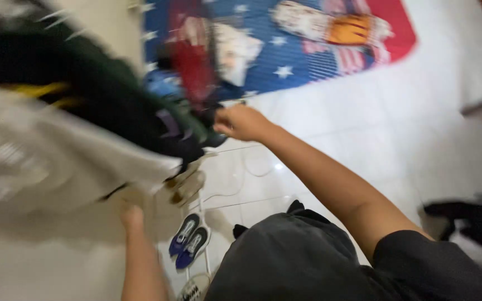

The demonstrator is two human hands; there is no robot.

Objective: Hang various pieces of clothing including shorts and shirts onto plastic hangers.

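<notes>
1. The right hand point(244, 122) is closed in a fist on the edge of a dark garment point(135, 106), gripping it at its lower right corner.
2. The left hand point(134, 216) is raised under a pale cloth point(57, 161); its fingers are hidden by the fabric, so I cannot tell how far open it is or whether it grips.
3. The dark garment lies over the pale cloth, left of the right hand; both are blurred.
4. Beyond the right hand lies a blue starred mat point(285, 50) on the white floor point(397, 134).
5. Just right of the left forearm sits a pair of blue shoes point(189, 241).
</notes>
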